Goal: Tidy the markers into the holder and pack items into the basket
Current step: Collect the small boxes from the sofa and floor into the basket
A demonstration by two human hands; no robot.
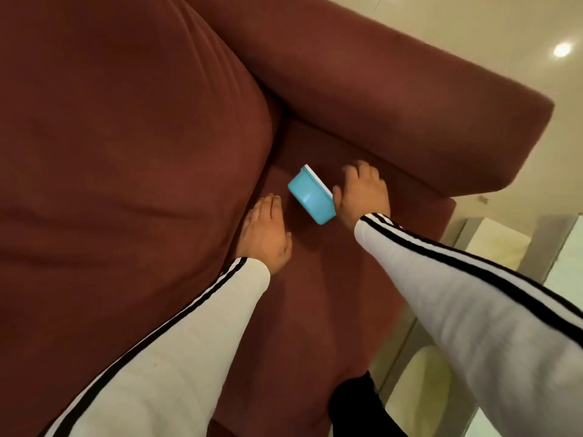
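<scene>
Maroon sofa (126, 152) fills the view. Left hand (263, 234) lies flat on the seat beside the back cushion, fingers straight, holding nothing. Right hand (362, 200) touches the rim end of the blue container (310, 198), which lies tipped on its side on the seat between the hands. Whether that grip is closed cannot be told.

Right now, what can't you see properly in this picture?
All from the head view:
- Inside of the blue container: it lies tipped over, with its opening turned away from the camera.
- Right hand: motion blur hides whether it has a grip on the container's rim.
- Left hand: the palm faces down, hiding anything under it.
- Dark shape: cut off by the bottom edge.
</scene>
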